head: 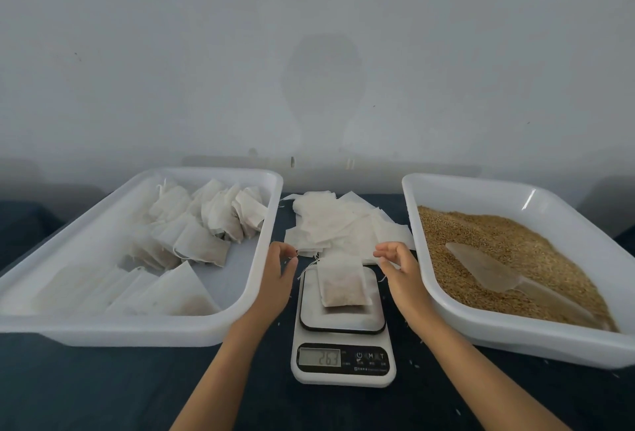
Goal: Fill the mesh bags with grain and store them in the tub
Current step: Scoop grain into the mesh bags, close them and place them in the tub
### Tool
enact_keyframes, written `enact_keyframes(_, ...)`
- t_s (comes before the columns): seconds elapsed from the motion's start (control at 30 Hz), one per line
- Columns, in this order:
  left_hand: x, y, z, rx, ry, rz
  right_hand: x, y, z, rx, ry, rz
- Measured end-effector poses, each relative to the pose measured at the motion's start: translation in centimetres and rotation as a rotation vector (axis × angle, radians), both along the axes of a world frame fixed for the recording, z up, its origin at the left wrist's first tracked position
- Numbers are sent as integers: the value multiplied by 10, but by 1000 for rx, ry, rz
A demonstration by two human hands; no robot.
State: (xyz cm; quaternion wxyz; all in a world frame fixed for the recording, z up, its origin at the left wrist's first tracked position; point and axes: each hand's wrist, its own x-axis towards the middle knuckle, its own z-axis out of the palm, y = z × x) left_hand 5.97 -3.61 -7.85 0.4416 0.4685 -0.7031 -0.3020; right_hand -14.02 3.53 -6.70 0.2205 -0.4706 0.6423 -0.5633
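A filled white mesh bag (pixel 342 282) lies on the platform of a small kitchen scale (pixel 343 344) whose display reads 263. My left hand (pixel 279 272) hovers just left of the bag, fingers loosely curled, holding nothing. My right hand (pixel 398 267) hovers to the bag's right, also empty with relaxed fingers. Behind the scale lies a heap of empty mesh bags (pixel 340 224). The white tub on the left (pixel 137 327) holds several filled bags (pixel 192 228). The white tub on the right (pixel 515 338) holds brown grain (pixel 481 235) and a clear plastic scoop (pixel 494 269).
Everything sits on a dark blue cloth-covered table (pixel 103 386) against a plain pale wall. A few loose grains dot the cloth near the scale. The tubs flank the scale closely on both sides.
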Motion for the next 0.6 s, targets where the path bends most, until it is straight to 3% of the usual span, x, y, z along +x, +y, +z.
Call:
enact_keyframes(0.23,-13,-3,0,-23,-153,-54,2,-10,-5,129,134,24)
enact_keyframes(0.4,-40,1,8,67,-351,-130,16,-20,0,224,220,-12)
enact_keyframes(0.6,-49,22,30,26,-370,-190,26,-15,9,34,267,30)
